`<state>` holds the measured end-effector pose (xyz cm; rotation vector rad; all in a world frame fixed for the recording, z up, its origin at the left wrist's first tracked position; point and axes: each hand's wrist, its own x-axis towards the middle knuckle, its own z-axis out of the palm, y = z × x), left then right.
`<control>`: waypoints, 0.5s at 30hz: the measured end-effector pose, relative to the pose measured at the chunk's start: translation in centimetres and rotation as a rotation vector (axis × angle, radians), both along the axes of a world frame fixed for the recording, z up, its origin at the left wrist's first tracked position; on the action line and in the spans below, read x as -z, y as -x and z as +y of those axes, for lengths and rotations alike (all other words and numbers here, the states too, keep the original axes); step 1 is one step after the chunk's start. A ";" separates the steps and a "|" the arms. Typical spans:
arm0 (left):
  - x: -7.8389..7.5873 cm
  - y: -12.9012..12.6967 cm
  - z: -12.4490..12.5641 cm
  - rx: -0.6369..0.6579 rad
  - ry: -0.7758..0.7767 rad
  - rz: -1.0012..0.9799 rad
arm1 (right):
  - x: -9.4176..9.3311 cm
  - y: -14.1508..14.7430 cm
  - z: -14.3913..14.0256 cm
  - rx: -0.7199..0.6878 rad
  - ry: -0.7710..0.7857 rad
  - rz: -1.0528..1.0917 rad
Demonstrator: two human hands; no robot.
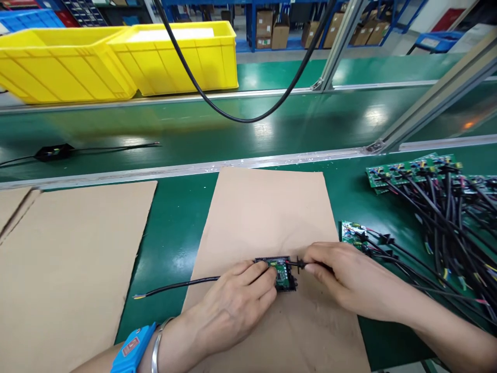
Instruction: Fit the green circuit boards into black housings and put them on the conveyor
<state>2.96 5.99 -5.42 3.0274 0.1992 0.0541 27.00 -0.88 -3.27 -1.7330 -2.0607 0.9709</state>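
Assembly looks midway to me: my left hand (233, 305) pins the small circuit board (280, 273) on the cardboard sheet (264, 217) near the bench's front edge, my right hand (345, 277) pinching a black lead (301, 264) at it, unfinished boards (411, 171) piled at the right edge.

A green conveyor belt (272, 129) crosses the view from nine to three o'clock, glossy with reflected ceiling light. At eleven o'clock sit two yellow bins (116, 57). Blue shelving (252, 20) with cardboard boxes (272, 28) stands at twelve (somewhat blurred). An aluminium frame post (435, 98) slants at two o'clock.
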 end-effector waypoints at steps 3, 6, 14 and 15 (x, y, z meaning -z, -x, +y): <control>-0.1 0.0 -0.1 -0.014 0.012 -0.002 | 0.3 1.1 0.3 -0.086 -0.180 -0.021; 0.0 0.1 -0.1 -0.017 0.015 -0.003 | 1.3 1.4 0.4 -0.199 -0.344 -0.086; 0.0 -0.1 0.0 -0.037 0.004 -0.049 | 3.0 0.0 -0.2 -0.283 -0.464 -0.145; -0.1 -0.2 0.0 -0.042 -0.003 -0.047 | 2.9 -0.1 -0.2 -0.287 -0.462 -0.148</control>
